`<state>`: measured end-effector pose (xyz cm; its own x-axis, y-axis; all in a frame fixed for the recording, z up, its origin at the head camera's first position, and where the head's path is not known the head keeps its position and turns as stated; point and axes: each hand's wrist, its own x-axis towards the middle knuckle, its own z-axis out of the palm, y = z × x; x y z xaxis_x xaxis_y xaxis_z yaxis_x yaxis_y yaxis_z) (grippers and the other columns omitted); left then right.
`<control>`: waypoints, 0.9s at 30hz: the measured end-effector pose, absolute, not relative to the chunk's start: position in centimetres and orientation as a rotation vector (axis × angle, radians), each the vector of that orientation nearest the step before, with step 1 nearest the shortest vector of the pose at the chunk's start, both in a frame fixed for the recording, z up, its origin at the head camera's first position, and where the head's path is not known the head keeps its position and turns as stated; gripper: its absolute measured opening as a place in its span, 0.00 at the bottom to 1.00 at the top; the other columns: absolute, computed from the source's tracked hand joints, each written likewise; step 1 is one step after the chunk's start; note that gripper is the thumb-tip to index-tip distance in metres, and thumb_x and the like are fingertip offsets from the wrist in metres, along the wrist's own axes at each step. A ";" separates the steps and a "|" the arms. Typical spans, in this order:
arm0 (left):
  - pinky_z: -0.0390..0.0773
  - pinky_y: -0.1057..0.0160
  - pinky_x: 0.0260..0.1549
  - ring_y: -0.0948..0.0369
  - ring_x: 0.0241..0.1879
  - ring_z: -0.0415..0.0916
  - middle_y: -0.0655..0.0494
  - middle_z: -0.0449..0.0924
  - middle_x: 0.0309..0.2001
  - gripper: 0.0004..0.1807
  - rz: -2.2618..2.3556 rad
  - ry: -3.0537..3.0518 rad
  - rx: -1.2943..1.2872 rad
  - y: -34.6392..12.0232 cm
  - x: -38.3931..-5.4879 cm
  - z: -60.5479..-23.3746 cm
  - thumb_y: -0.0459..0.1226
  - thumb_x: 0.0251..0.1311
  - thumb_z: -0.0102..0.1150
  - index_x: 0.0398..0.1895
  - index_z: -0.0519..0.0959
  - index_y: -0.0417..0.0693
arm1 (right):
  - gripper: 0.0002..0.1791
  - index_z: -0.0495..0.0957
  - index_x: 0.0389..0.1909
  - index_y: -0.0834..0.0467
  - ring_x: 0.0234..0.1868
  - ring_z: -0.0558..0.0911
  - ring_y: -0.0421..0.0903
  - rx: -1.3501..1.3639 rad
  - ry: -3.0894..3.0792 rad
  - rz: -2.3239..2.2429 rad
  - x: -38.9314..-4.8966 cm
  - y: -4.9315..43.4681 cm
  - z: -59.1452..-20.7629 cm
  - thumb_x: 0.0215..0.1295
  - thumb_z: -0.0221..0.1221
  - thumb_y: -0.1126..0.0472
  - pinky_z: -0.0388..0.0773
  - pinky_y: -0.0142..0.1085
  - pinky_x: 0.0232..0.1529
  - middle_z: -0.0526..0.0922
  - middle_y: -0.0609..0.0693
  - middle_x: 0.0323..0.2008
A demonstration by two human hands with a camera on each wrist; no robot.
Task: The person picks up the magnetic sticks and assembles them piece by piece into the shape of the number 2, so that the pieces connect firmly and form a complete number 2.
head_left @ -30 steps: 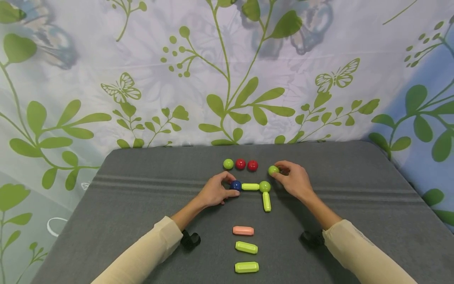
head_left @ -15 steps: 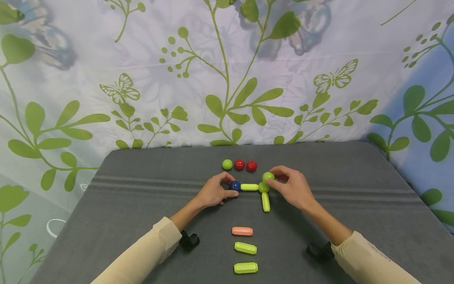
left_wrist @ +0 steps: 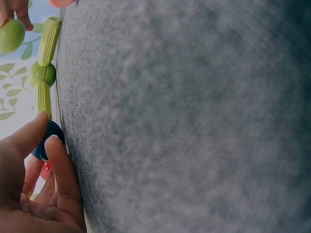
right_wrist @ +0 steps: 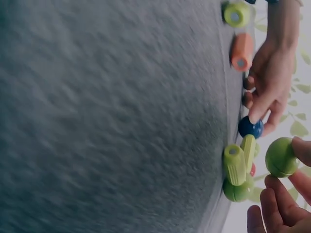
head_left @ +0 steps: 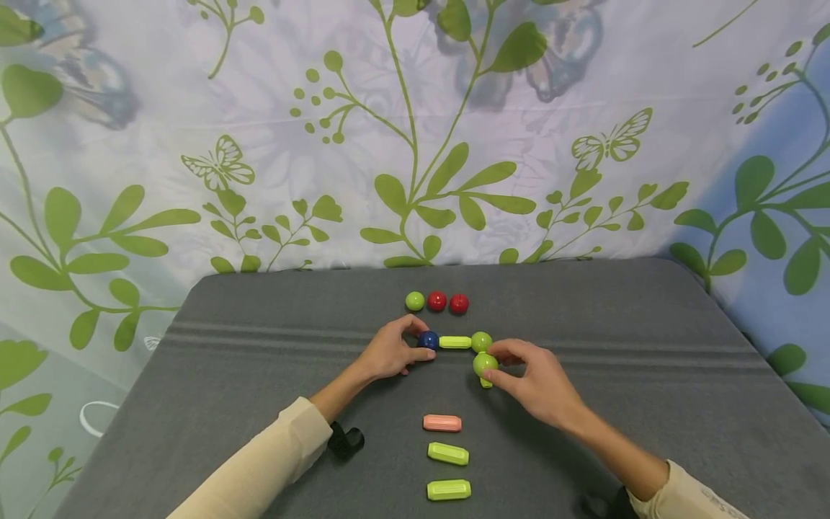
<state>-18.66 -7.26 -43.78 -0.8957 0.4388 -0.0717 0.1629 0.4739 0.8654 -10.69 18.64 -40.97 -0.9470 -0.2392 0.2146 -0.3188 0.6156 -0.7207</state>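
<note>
My left hand (head_left: 391, 349) pinches a dark blue ball (head_left: 429, 340) between thumb and fingers. A yellow-green stick (head_left: 455, 342) runs from that ball to a green ball (head_left: 481, 341). From there a second yellow-green stick (left_wrist: 49, 41) extends toward me, mostly covered in the head view. Between thumb and fingertips my right hand (head_left: 537, 378) holds another green ball (right_wrist: 281, 157). In both wrist views this ball is raised above the table, apart from the second stick. The free end of that stick shows a round pale tip in the right wrist view.
Behind the joined pieces lie a green ball (head_left: 415, 301) and two red balls, one red ball (head_left: 437, 301) beside the other. Nearer me are an orange stick (head_left: 442, 423) and two yellow-green sticks, the closest stick (head_left: 449, 490) near the front. A patterned cloth (head_left: 311, 173) hangs behind the grey table (head_left: 259, 317).
My right hand has carried its green ball from behind the joined green ball, over it, and toward me above the second stick. My left hand stays on the blue ball.
</note>
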 end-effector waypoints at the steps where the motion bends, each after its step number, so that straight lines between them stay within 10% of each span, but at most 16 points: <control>1: 0.79 0.62 0.19 0.62 0.23 0.74 0.49 0.77 0.48 0.20 1.389 2.440 0.508 -7.2 -18.7 -43.8 0.35 0.58 0.71 0.52 0.76 0.43 | 0.15 0.83 0.46 0.57 0.44 0.81 0.48 0.485 -2.740 1.239 -10.5 18.6 -41.0 0.59 0.71 0.59 0.78 0.50 0.46 0.83 0.46 0.42; 27: 0.78 0.62 0.18 0.63 0.21 0.73 0.49 0.77 0.47 0.19 1.397 2.453 0.539 -7.2 -18.6 -43.9 0.34 0.58 0.70 0.51 0.76 0.43 | 0.10 0.81 0.42 0.46 0.41 0.78 0.38 0.706 -2.855 1.093 -9.1 19.7 -42.6 0.62 0.68 0.51 0.76 0.43 0.42 0.79 0.34 0.38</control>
